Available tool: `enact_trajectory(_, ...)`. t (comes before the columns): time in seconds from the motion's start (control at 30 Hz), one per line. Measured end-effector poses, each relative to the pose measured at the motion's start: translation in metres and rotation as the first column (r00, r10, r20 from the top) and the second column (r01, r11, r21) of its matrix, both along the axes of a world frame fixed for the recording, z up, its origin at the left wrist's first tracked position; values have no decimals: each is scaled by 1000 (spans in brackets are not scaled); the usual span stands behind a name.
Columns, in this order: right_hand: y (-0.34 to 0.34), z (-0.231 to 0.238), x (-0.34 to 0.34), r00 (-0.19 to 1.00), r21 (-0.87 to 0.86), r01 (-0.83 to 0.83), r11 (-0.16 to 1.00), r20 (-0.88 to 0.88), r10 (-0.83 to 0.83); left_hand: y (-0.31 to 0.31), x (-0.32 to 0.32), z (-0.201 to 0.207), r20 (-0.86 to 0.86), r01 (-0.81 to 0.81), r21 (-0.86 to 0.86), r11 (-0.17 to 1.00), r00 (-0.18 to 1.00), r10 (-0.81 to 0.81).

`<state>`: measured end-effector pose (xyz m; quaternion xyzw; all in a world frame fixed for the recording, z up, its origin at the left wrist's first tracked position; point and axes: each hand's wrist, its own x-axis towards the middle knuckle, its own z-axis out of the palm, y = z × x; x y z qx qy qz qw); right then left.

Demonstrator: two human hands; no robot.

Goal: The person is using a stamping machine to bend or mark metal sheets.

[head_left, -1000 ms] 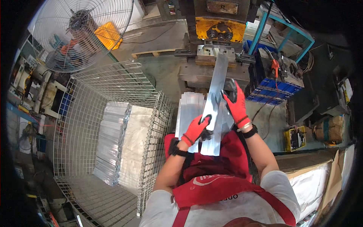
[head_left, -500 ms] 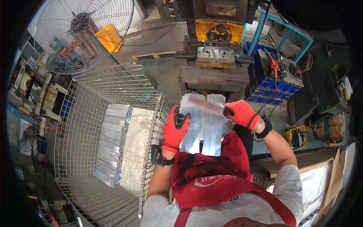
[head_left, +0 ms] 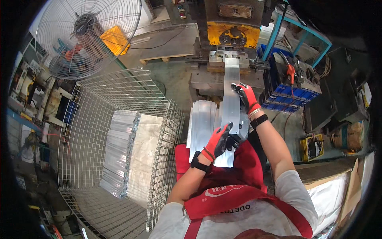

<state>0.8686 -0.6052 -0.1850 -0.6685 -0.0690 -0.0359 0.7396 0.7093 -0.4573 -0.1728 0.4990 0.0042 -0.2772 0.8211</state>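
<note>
A long flat metal strip [head_left: 231,93] is held lengthwise in front of me, its far end over the die block [head_left: 217,59] of the press. My left hand [head_left: 219,142], in a red glove with black palm, grips the strip's near end. Along its right edge, my right hand [head_left: 246,96] in a matching glove has its fingers closed on the strip. Below the strip, stacks of similar metal strips [head_left: 201,119] lie over my lap, partly covered by my left hand. I cannot tell whether the far end touches the die.
A wire mesh cage [head_left: 159,159] with bundled metal strips [head_left: 119,147] stands at left, a large fan [head_left: 87,36] behind it. The press [head_left: 234,34] rises ahead. Blue crates [head_left: 286,95] carrying tools stand right of it; a yellow bin [head_left: 312,147] sits farther right.
The strip, blurred and crosswise before, now points away from me toward the press. My right hand has moved forward along it; my left hand has shifted right and nearer to me.
</note>
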Motion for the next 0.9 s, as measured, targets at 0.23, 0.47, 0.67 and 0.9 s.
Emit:
enact_trajectory(0.23,1,7,12,943,224,-98,970,-290,162,5,24,-13,-272,-40,-342,939,961,-58)
enact_trajectory(0.47,-2,7,9,974,106,-188,976,-108,199,-1,24,-9,-289,-292,-208,933,930,227)
enact_trajectory(0.67,7,-1,5,994,266,-74,961,-62,93,-7,45,-5,-205,-234,-146,961,958,202)
enact_trajectory(0.9,12,-22,-24,1000,77,11,997,-13,-10,-11,50,-17,-103,-242,-174,955,969,226)
